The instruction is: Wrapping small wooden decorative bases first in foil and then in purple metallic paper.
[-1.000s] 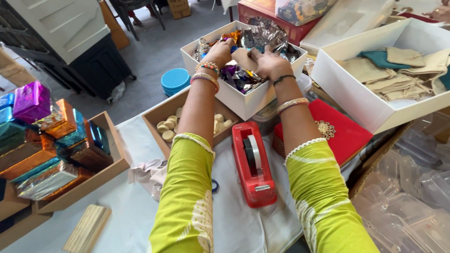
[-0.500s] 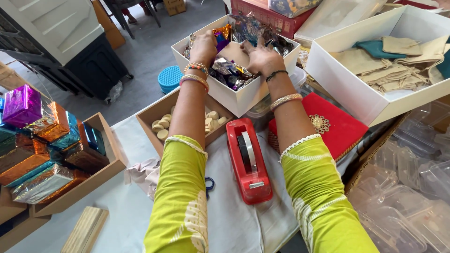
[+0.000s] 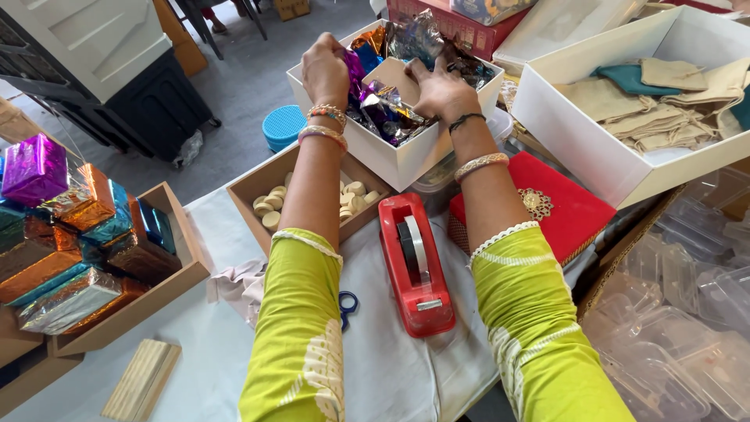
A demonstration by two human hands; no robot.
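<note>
Left hand (image 3: 325, 69) lifted purple foil (image 3: 355, 66) higher.
</note>
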